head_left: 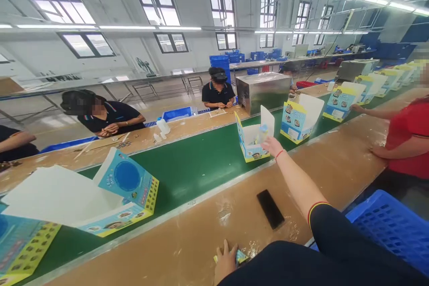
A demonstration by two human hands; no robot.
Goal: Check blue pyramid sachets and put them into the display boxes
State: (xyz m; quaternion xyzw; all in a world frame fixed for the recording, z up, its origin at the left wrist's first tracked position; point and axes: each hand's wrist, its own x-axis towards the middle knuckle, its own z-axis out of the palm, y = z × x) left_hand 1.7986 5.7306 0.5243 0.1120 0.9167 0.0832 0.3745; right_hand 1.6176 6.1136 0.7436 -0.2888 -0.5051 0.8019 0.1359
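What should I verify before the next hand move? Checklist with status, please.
1. Box at the right hand open on top: ok.
2. See-through item at the right fingertips let go: cannot tell.
3. Left hand on the small packet: ok; firmness of hold unclear.
4. Worktop free of stray items: not ok, a phone lies there.
5. Co-worker's hand away from this box: ok, at another box.
6. Green belt stopped: cannot tell.

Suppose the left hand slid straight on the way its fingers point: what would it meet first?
The left hand would probably cross the tabletop and first meet the pale strip edging the green belt; the phone looks off to the right, though depth is hard to judge.
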